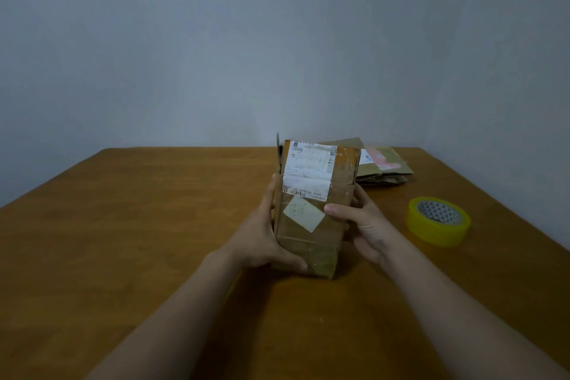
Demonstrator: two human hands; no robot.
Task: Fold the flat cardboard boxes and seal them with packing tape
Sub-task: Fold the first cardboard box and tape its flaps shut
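Both hands are holding one cardboard box [310, 245] from the sides. The left hand [262, 241] wraps round the left edge, with its thumb pressed on the front near the bottom. The right hand [364, 225] grips the right edge, with its thumb lying flat across the front. The box stands tall between them, in the middle of the table and close to the person. Its low end is down by the wood, but I cannot tell if it touches.

A big white shipping label [308, 170] is stuck on the top part of the front. It has lines of tiny print and little dark marks, all too blurry to read. Under it sits a small white sticker [303, 213], turned crooked like a diamond. Shiny clear tape runs over the brown card. A thin dark bit pokes up at the top left corner; I cannot tell what it is.

To the right, a fat roll of yellow tape [431, 233] lies flat on the table, apart from the box. Farther back, behind the box, lies a pile of flat cardboard boxes [394, 171]. The top one has a pink patch and a small white label, too small to read.

The table [123, 225] is smooth brown wood. Behind it is a plain grey-blue wall [277, 40].
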